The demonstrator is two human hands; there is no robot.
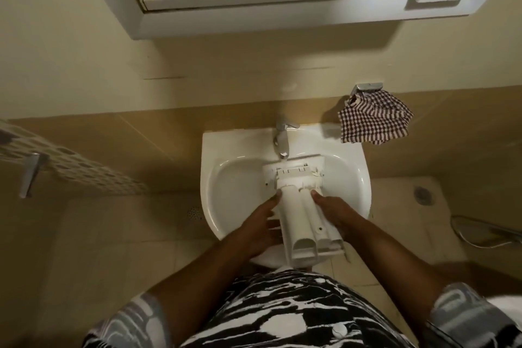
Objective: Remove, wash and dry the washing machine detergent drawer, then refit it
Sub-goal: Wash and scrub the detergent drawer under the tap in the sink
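The white detergent drawer [303, 215] lies upside down over the white sink [226, 178], its front panel under the tap and its rear end over the sink's near rim. My left hand [262, 223] grips its left side, thumb on top. My right hand [334, 209] grips its right side, thumb on top, fingers hidden under the drawer. The chrome tap [282, 141] stands at the sink's back; no water is seen running.
A checked cloth [372, 120] hangs from a wall hook right of the sink. A mirror cabinet [282, 11] juts out overhead. A perforated white shelf [70, 164] projects from the wall at left. A floor drain [422, 195] and a hose [485, 232] lie at right.
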